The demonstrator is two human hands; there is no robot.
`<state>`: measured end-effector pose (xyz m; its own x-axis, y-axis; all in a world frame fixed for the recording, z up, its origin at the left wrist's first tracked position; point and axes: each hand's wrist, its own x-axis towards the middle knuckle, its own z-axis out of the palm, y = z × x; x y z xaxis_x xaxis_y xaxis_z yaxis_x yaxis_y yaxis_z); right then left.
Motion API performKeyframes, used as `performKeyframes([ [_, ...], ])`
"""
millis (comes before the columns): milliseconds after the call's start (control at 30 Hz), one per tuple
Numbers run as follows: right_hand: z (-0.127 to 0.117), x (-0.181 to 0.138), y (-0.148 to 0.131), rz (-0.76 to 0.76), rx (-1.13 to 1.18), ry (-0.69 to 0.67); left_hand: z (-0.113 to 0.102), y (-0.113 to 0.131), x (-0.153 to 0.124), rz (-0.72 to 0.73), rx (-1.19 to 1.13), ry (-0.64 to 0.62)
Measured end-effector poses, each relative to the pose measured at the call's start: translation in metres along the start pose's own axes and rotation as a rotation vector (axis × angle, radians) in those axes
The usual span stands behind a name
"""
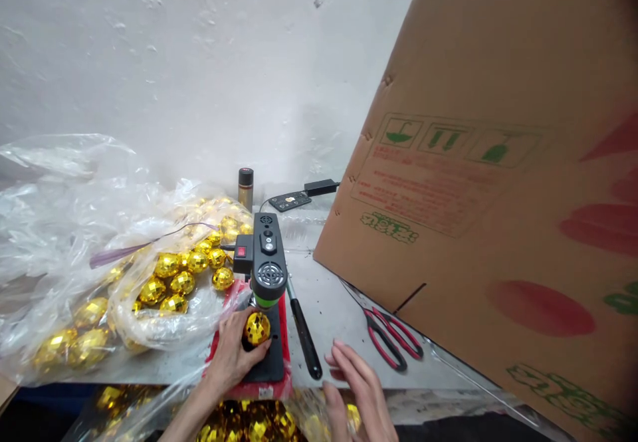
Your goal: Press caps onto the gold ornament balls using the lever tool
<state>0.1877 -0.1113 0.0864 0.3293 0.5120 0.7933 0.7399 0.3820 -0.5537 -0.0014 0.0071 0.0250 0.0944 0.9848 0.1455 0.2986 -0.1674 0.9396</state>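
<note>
My left hand [230,352] grips a gold faceted ball [257,328] on the black base of a small bench drill press [268,264], right under its green-ringed head. My right hand [357,381] hovers open, fingers stretched, just right of the press's black lever handle [305,338], holding nothing.
A clear plastic bag [149,282] full of several gold balls lies left of the press. More gold balls [249,422] sit below the table edge. Red-handled scissors [389,338] lie right of my hand. A big cardboard box [488,196] fills the right side. A small bottle [245,188] and adapter [299,196] stand by the wall.
</note>
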Motion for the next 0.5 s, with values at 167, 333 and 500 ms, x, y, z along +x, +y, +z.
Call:
performKeyframes([
  [167,0.016,0.065,-0.018,-0.361,0.039,-0.126,-0.002,-0.011,0.002,0.048,0.068,-0.111],
  [333,0.033,0.096,-0.037,-0.417,0.205,-0.179,-0.004,-0.008,0.004,0.049,0.104,-0.178],
  [500,0.051,0.072,-0.041,-0.306,0.185,-0.107,0.001,-0.010,0.002,0.076,0.194,-0.222],
])
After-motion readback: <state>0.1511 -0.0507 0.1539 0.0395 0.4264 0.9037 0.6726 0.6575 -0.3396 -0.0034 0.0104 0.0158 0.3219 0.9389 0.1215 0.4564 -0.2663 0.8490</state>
